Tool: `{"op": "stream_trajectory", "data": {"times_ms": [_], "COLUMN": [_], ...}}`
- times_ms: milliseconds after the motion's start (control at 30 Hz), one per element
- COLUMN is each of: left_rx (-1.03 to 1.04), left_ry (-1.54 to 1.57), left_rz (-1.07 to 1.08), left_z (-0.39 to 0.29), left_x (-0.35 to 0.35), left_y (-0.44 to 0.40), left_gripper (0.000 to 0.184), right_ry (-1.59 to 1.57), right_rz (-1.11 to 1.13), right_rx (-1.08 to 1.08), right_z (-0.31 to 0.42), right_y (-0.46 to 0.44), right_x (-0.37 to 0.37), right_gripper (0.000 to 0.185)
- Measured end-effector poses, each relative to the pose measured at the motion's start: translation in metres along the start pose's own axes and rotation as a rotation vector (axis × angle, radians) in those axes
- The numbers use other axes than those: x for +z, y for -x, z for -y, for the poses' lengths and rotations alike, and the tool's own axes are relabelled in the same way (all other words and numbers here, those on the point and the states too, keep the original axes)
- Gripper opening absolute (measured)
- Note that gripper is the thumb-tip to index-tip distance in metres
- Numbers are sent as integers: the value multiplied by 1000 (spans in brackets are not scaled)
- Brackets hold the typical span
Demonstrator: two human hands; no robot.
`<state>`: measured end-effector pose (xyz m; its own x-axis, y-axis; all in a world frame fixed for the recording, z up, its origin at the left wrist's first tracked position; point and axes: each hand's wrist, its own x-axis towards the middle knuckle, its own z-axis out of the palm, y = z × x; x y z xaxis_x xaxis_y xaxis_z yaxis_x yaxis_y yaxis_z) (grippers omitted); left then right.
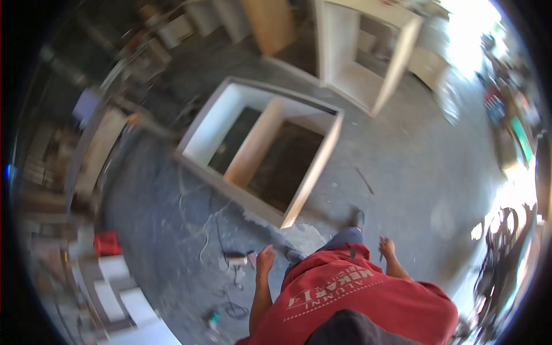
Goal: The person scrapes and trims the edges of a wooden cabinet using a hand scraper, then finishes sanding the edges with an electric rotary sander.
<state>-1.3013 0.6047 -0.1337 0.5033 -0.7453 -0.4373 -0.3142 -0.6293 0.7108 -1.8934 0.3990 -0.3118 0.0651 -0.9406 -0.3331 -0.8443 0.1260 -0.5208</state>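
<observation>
Floor: grey, marked. Frame: lies on the floor ahead of the person, one divider across it, well apart from both hands. Second frame: beyond it. Left hand: fingers curled, near frame's closest corner. Right hand: fingers curled, hanging. Blur: cannot tell whether either grips anything.

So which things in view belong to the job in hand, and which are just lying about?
Likely part of the job:
divided wooden cabinet frame, in front of the person
farther open cabinet frame, perhaps
perhaps a slim thing in the right hand, too blurred to name

Apparently just lying about:
white sheets or panels
red box-like thing
clear plastic wrapping
</observation>
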Motion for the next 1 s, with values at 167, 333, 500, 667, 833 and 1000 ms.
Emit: {"op": "stream_trajectory", "data": {"times_ms": [167, 333, 500, 667, 833, 1000], "left_rx": [-46, 34, 216, 10, -44, -62], "left_ry": [144, 88, -43, 78, 194, 4], "left_rz": [88, 258, 234, 404, 422, 554], "left_z": [8, -26, -93, -94, -46, -3], "left_x": [-30, -29, -26, -7, 51, 118], "left_y": [-41, -116, -158, -189, -241, -318], "left_gripper": [49, 52, 49, 49, 57, 69], "right_ry": [-37, -449, -282, -421, -771, -928], "right_rz": [-46, -274, -424, -320, -320, -433], "right_rx": [184, 211, 118, 135, 82, -64], "right_z": [199, 267, 287, 381, 426, 468], "right_y": [44, 42, -24, -59, -63, -74], "right_x": [-56, -66, -27, -45, -20, 33], "right_gripper": [43, 33, 30, 49, 49, 47]}}
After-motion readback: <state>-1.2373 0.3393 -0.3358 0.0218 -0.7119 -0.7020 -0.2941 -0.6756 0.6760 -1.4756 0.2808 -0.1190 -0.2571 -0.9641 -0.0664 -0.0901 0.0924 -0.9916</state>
